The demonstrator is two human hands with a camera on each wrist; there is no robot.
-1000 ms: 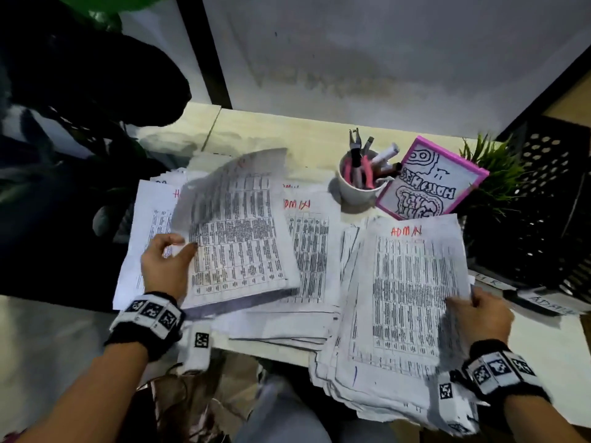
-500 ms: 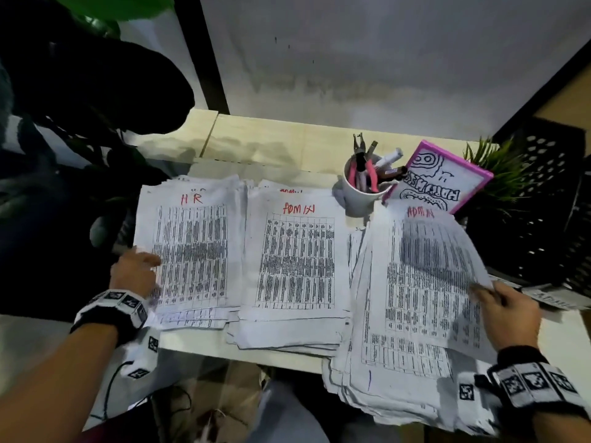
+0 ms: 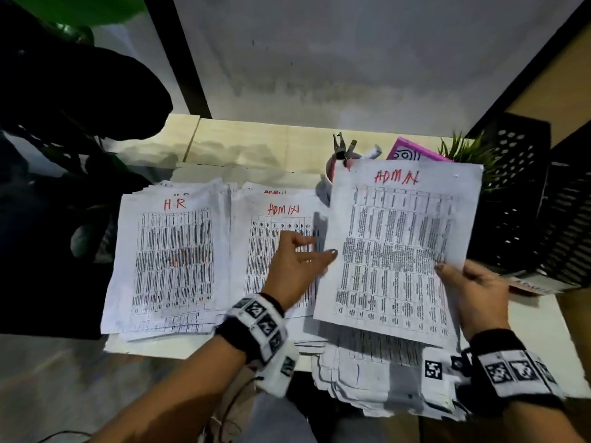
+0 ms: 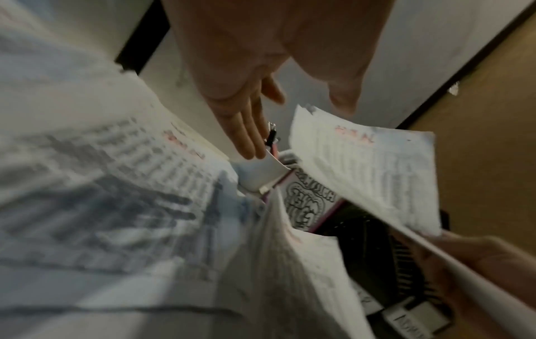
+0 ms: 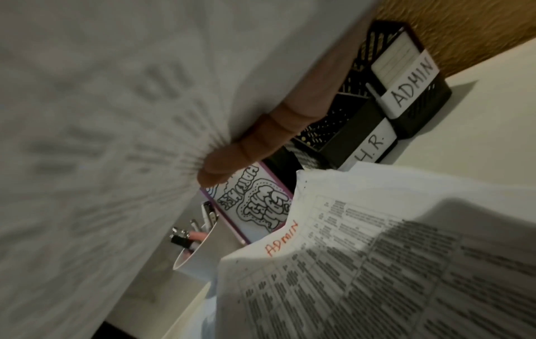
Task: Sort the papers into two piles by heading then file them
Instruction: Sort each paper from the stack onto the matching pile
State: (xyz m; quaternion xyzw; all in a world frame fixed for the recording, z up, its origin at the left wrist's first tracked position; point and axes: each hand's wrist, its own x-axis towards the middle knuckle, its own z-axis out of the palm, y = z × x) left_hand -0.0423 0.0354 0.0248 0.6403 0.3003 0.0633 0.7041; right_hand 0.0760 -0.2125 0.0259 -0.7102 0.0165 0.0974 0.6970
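Three paper stacks lie on the desk: an HR pile (image 3: 172, 266) at left, an ADMIN pile (image 3: 256, 238) in the middle, and an unsorted stack (image 3: 367, 372) at the front right. My right hand (image 3: 460, 279) pinches the right edge of one sheet headed ADMIN (image 3: 396, 251) and holds it raised above the unsorted stack. My left hand (image 3: 315, 251) hovers over the ADMIN pile with fingers spread, its thumb at the sheet's left edge. In the left wrist view the raised sheet (image 4: 368, 179) hangs just below the thumb. The unsorted stack's top page (image 5: 377, 263) also reads ADMIN.
Behind the papers stand a white cup of pens (image 3: 342, 161), a pink-framed card (image 3: 412, 153) and a small plant (image 3: 467, 155). Black file trays (image 3: 518, 193) at the right carry the labels ADMIN (image 5: 414, 84) and H.R. (image 5: 374, 146). A dark leafy plant fills the left.
My left hand left the HR pile and moved right across the ADMIN pile to the sheet's edge. The right hand lifted the ADMIN sheet higher off the unsorted stack.
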